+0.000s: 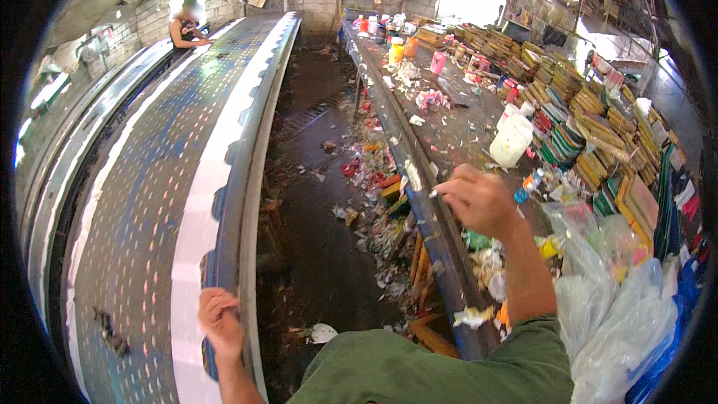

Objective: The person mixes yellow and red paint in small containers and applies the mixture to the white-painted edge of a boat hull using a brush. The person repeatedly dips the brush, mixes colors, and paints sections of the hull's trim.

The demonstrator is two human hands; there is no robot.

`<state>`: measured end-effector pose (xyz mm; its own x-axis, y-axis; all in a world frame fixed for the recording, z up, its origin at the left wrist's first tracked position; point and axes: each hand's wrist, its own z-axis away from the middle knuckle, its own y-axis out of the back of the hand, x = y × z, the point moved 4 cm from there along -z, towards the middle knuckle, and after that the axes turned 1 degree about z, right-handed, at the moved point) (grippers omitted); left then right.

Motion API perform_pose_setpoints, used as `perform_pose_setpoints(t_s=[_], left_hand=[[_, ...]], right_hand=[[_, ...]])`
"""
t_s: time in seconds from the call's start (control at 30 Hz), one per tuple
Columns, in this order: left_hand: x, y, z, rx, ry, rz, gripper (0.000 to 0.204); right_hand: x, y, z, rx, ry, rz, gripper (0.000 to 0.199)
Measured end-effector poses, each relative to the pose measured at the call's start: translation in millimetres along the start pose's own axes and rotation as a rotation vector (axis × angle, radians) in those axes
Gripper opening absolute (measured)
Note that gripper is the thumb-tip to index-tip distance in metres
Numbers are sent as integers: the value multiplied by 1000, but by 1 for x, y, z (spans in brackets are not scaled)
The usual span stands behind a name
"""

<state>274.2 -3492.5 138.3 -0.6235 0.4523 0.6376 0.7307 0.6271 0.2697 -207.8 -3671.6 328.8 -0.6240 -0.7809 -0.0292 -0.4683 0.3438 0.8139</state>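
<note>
My right hand [479, 198] is raised over the edge of the cluttered bench on the right. Its thumb and fingers are pinched together on a small white scrap [434, 194], too small to tell more. Lower on the left, my left hand [221, 319] is at the edge of the long printing table [161, 172], its fingers curled inward. Whatever it holds, if anything, is hidden. Beside that hand runs a white strip [196, 254] with a scalloped edge, along the table's near side. Rows of small pale marks cover the dark table top.
A dark, littered aisle [314, 254] separates table and bench. On the bench are a white plastic jug [511, 140], orange and yellow tubs [396, 51], stacked wooden frames [553, 75] and clear plastic bags [613, 314]. A dark rag [111, 333] lies on the table. Another person [185, 28] stands at its far end.
</note>
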Motion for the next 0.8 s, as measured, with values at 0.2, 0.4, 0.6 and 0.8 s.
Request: perform_pose_setpoints(t_s=[0.2,0.4,0.6,0.8], left_hand=[[-156,-59,-77,125,264,39,21],[-289,-212,-243,131,280,219,28],[-347,-394,-439,-230,12,96,27],[-405,-567,-583,-371,-100,222,29]], right_hand=[[93,-156,-124,-64,213,-124,17],[249,-273,-202,-144,71,-76,19],[395,-311,-260,-49,-233,-115,22],[561,-377,-285,3,-589,-91,24]])
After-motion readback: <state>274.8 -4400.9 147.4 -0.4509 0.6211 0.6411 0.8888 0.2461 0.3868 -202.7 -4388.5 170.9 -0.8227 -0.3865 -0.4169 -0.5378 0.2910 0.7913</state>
